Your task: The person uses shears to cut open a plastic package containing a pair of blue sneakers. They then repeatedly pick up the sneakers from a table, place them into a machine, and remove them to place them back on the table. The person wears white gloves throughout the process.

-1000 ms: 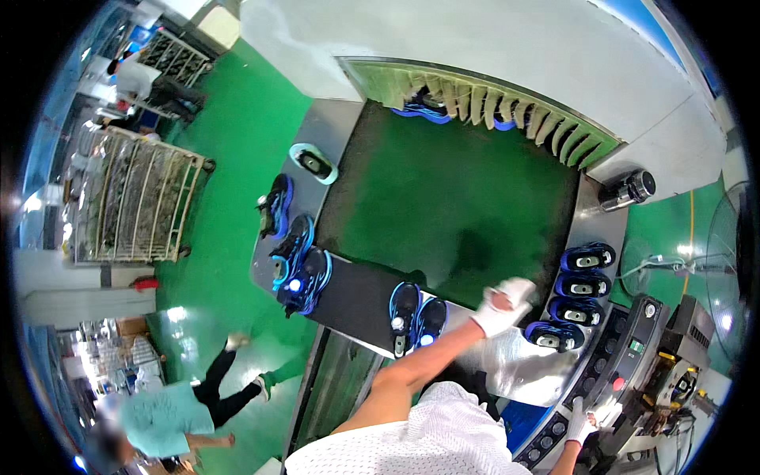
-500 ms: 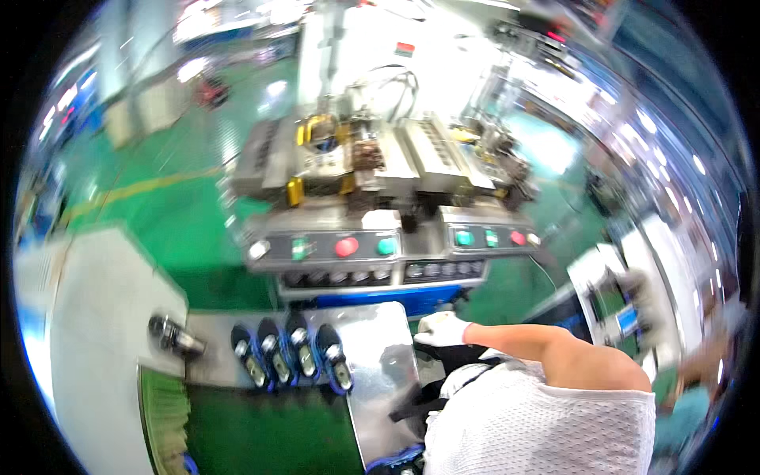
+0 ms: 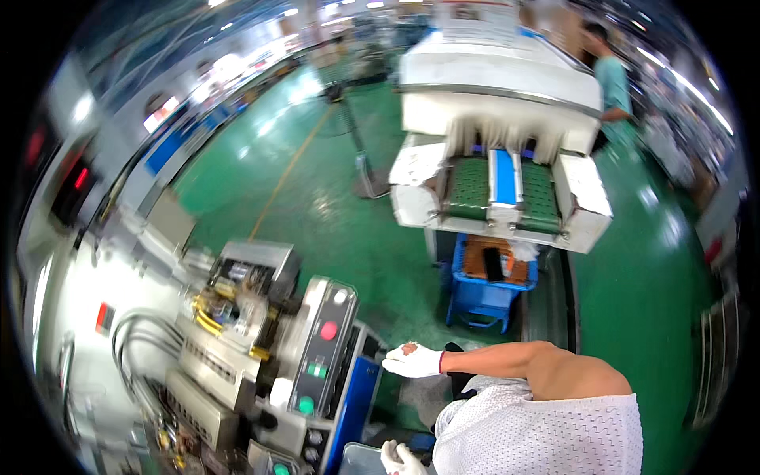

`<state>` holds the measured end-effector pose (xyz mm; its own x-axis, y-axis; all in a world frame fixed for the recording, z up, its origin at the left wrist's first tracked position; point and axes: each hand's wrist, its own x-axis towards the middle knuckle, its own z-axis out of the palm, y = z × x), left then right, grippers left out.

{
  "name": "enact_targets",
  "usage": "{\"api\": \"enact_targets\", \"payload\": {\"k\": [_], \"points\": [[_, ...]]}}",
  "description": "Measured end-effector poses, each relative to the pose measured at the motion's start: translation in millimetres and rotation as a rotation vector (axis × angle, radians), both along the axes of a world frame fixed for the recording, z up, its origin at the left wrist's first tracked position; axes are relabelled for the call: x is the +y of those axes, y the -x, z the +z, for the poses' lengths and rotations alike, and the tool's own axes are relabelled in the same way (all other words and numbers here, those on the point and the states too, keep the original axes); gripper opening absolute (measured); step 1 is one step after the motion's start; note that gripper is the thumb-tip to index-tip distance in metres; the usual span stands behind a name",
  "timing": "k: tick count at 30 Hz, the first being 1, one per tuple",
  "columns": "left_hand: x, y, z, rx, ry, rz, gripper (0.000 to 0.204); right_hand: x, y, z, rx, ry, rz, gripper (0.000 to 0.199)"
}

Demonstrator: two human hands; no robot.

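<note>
My right hand point(image 3: 413, 360), in a white glove with a brownish patch, reaches out beside the blue side panel point(image 3: 353, 396) of a machine. Its fingers look loosely stretched and nothing shows in them. Low in the picture my left hand point(image 3: 402, 459), also in a white glove, has its fingers apart and appears bare of any object. It is next to the rounded corner of a grey metal surface point(image 3: 360, 459). The machine's control panel point(image 3: 323, 348), with red and green buttons, stands to the left of both hands. The lower edge cuts off part of my left hand.
Ahead stands a white conveyor machine point(image 3: 499, 103) with green belts point(image 3: 469, 188). Beneath it is a blue bin point(image 3: 479, 305) holding brown material and a dark object. A person in a teal shirt point(image 3: 612, 83) is at the far right. A stand point(image 3: 360, 150) rises from the green floor.
My view has swung right. The row of shoes on the metal table has left the picture, the button machine has shifted left, and the conveyor and my left hand now show.
</note>
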<state>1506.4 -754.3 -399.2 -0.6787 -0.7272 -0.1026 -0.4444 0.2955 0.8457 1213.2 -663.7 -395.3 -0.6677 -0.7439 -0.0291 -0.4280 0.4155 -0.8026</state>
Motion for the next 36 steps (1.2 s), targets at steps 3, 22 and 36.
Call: {"api": "enact_targets", "payload": {"k": [3, 22, 36], "points": [[-18, 85, 7, 0.061, -0.008, -0.164, 0.035, 77, 56, 29, -0.093, 0.176, -0.346, 0.043], [-7, 680, 87, 0.362, -0.273, -0.587, 0.039, 221, 253, 142, -0.019, 0.630, -1.056, 0.020], [4, 832, 21, 0.072, -0.623, -0.879, 0.040, 96, 418, 135, -0.089, 0.518, -1.011, 0.017]]}}
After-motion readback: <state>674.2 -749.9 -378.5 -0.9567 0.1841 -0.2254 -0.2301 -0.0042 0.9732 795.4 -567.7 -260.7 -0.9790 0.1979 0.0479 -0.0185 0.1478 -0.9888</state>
